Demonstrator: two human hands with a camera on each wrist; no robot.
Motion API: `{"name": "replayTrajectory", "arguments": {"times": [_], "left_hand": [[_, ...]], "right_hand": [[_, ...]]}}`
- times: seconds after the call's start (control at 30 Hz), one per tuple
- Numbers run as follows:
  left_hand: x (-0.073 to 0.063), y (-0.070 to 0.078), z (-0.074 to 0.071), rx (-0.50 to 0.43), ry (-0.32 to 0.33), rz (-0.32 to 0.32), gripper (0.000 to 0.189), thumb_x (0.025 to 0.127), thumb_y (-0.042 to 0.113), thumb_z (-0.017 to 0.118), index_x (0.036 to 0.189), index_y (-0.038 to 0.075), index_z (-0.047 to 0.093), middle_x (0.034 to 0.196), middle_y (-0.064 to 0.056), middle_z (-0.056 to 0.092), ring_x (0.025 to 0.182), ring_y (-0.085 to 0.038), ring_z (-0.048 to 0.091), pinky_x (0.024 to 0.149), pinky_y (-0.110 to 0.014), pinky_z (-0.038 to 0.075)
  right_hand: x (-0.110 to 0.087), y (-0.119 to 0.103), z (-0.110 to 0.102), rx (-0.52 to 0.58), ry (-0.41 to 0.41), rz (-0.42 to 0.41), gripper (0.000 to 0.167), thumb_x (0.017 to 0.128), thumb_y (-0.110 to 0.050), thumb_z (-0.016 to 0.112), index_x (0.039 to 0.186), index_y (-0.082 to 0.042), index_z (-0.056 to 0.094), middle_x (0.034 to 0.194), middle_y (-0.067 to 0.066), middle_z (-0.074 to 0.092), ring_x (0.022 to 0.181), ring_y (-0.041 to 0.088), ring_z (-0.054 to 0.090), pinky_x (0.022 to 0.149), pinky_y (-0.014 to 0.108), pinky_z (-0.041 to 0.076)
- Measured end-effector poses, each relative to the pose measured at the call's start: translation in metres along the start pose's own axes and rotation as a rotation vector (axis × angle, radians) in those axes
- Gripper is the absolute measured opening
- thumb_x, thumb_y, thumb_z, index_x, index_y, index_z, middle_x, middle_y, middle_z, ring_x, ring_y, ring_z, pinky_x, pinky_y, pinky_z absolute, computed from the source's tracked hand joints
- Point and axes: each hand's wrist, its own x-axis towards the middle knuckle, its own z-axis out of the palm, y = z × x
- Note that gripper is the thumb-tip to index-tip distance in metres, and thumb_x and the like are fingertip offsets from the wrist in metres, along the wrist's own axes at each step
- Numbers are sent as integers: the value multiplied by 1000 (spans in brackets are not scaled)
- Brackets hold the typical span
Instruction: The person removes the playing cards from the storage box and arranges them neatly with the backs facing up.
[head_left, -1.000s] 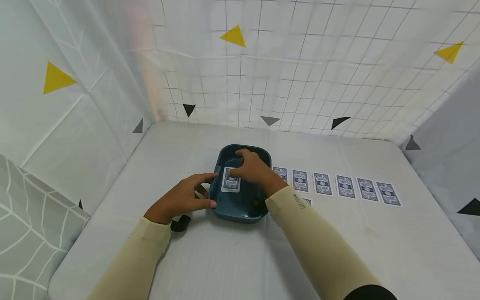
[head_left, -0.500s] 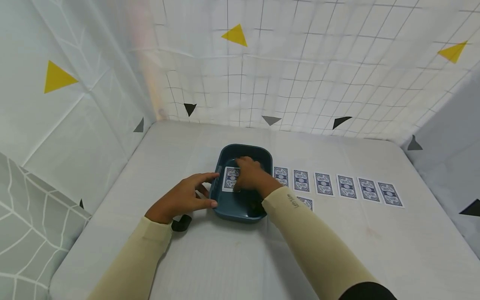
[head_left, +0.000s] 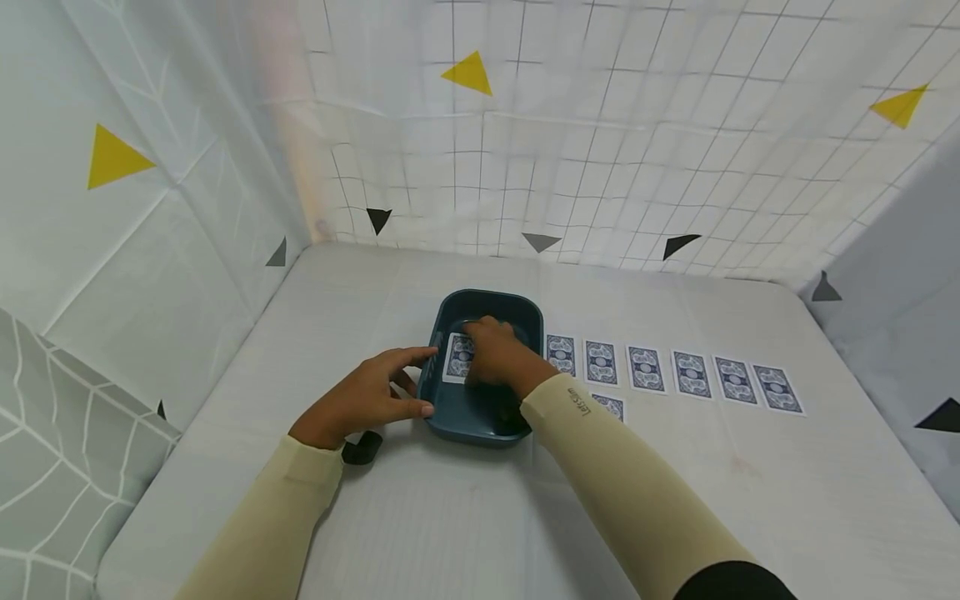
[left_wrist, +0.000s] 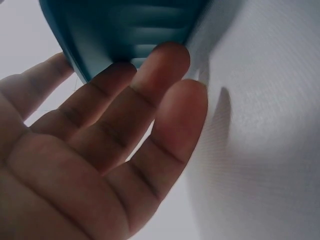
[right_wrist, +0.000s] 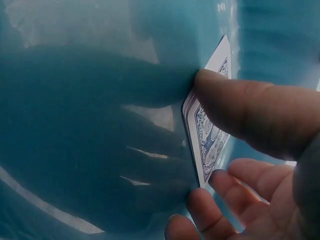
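A dark teal tray point(head_left: 465, 423) stands on the table, with a small stack of blue-backed playing cards point(head_left: 458, 358) lying face down in its left part. My right hand point(head_left: 498, 354) reaches into the tray over the cards' right side. In the right wrist view, its thumb point(right_wrist: 235, 105) lies on the stack's edge, and the curled fingers point(right_wrist: 207, 212) meet a corner of it. The right hand hides part of the stack in the head view. Against the tray's left outer wall rest the relaxed fingers of my left hand point(head_left: 367, 392), the thumb lower beside it.
Right of the tray runs a row of several face-down playing cards point(head_left: 645, 368). Another card point(head_left: 609, 406), partly covered by the right sleeve point(head_left: 600, 450), lies nearer. White cloth covers the table point(head_left: 420, 517), with a gridded white curtain point(head_left: 600, 150) behind.
My right hand has shifted slightly lower into the tray, its thumb sliding from the face of the cards to their right side. The left hand and tray have stayed put.
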Motion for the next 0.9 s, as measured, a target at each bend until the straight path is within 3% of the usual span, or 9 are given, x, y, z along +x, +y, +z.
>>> {"name": "replayTrajectory", "arguments": {"times": [0.57, 0.9], "left_hand": [[-1, 1, 0, 7, -2, 10, 84, 94, 31, 86, 165, 18, 42, 150, -11, 55, 106, -22, 68, 82, -37, 61], [0, 2, -1, -3, -3, 6, 85, 94, 31, 86, 165, 18, 42, 151, -12, 54, 107, -22, 68, 82, -37, 61]], "right_hand": [[-2, -2, 1, -18, 34, 23, 90, 82, -18, 96, 160, -15, 50, 151, 16, 42, 130, 33, 41, 106, 52, 51], [-7, -11, 0, -22, 77, 45, 94, 80, -15, 96, 160, -17, 46, 153, 18, 42, 132, 36, 44, 110, 55, 50]]}}
